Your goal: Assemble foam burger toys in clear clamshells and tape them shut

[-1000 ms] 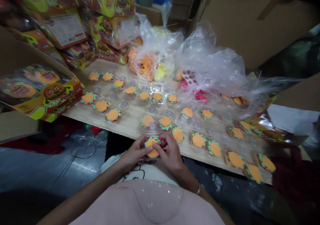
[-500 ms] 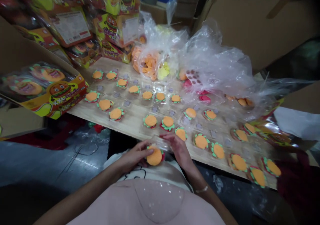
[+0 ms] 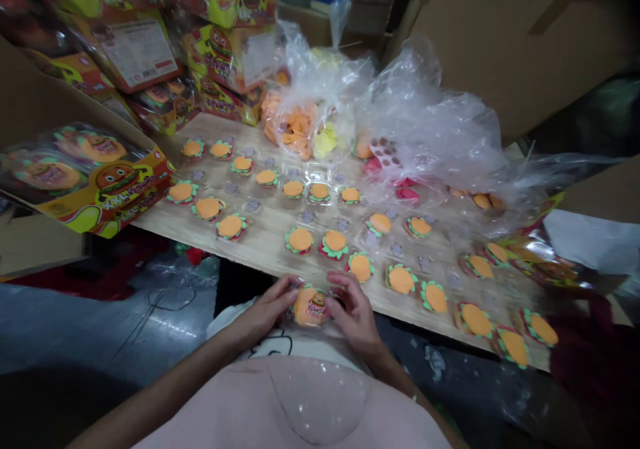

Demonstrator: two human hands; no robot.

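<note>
A toy-like gummy burger in a clear plastic clamshell pack [image 3: 310, 306] is held low in front of my body, just off the table's near edge. Its lid lies over the orange bun, and a printed burger label shows on top. My left hand [image 3: 270, 310] grips the pack's left side, thumb on top. On the opposite side, my right hand [image 3: 354, 314] has its thumb and curled fingers closed on the rim. Nearest on the table are more burgers in clear packs [image 3: 334, 242], their lids standing open behind them.
A wooden table [image 3: 260, 249] carries several rows of burger packs. Clear bags of orange pieces [image 3: 295, 126] and a big crumpled plastic bag [image 3: 430, 116] lie at the back. A display box [image 3: 125, 182] stands left, below stacked wrapped boxes [image 3: 220, 56]. Large cardboard [image 3: 510, 42] rises at back right.
The pack's raised lid has come down over the burger, so the label now shows on top. My right hand has moved in from the lid to grip the right side.
</note>
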